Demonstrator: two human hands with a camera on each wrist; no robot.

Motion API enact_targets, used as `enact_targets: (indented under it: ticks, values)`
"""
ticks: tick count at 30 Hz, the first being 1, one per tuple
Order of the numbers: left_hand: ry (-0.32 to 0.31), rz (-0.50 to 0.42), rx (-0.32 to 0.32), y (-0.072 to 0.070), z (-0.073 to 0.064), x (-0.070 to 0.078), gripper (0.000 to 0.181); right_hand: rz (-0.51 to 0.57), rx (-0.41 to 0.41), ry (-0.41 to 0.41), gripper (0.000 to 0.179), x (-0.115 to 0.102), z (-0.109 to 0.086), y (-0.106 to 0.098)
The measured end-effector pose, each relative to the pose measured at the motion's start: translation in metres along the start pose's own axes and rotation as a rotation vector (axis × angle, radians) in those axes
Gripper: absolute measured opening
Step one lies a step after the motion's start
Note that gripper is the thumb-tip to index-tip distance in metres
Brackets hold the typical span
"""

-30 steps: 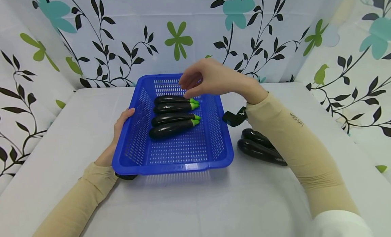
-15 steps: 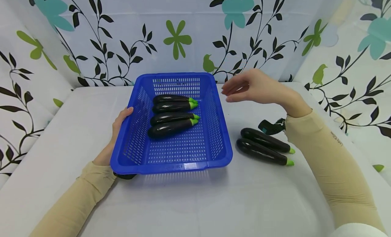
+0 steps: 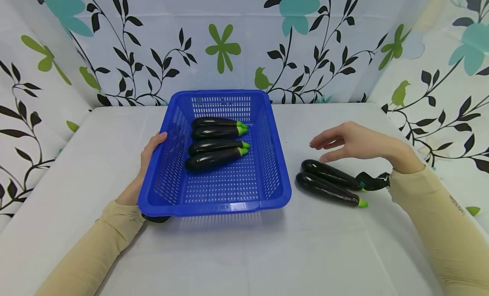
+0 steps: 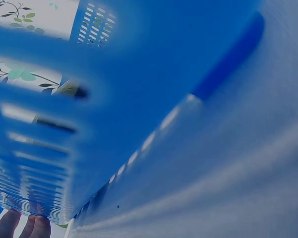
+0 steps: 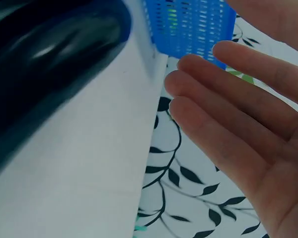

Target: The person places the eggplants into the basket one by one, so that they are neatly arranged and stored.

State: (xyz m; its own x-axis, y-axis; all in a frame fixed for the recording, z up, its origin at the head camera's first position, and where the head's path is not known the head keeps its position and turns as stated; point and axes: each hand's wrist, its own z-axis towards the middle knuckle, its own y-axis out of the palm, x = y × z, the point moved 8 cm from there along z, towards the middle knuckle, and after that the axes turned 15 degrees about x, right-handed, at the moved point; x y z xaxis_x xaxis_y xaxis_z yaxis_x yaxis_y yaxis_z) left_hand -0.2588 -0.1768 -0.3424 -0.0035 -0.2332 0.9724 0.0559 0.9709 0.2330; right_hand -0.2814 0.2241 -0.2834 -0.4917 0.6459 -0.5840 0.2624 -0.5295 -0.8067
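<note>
My left hand holds a blue plastic basket by its left side, thumb at the rim. In the left wrist view, fingertips show against the slotted wall. Several glossy black eggplants with green stems lie side by side inside the basket. To the basket's right, two more eggplants, a nearer one and a farther one, lie on the table. Just above the farther one hovers my right hand, fingers extended and holding nothing. The right wrist view shows its fingers apart from the dark eggplant.
A white cloth covers the table. Behind it and at both sides hangs a curtain printed with leaves, flowers and birds. Black straps are on both wrists; the right strap hangs over the eggplants' stem end.
My right hand has moved from above the basket to the right and down, over the two eggplants on the table. The left hand and basket have stayed nearly still.
</note>
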Motion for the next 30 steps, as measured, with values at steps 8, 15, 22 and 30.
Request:
enact_targets:
  ticks: [8, 15, 22, 30]
  values:
    - [-0.004, 0.005, -0.006, -0.001, -0.001, -0.001, 0.069, -0.015, 0.032, 0.025, 0.045, 0.028, -0.027, 0.003]
    - [0.008, -0.013, -0.009, -0.001, -0.002, 0.002, 0.067, -0.019, 0.027, 0.006, 0.046, 0.038, -0.035, 0.003]
    - [-0.006, -0.011, -0.005, 0.000, 0.001, 0.000, 0.068, -0.004, -0.052, 0.031, 0.049, 0.044, -0.036, 0.010]
    - [-0.010, -0.006, 0.011, -0.004, 0.004, -0.002, 0.068, 0.022, -0.100, 0.018, 0.051, 0.046, -0.034, 0.020]
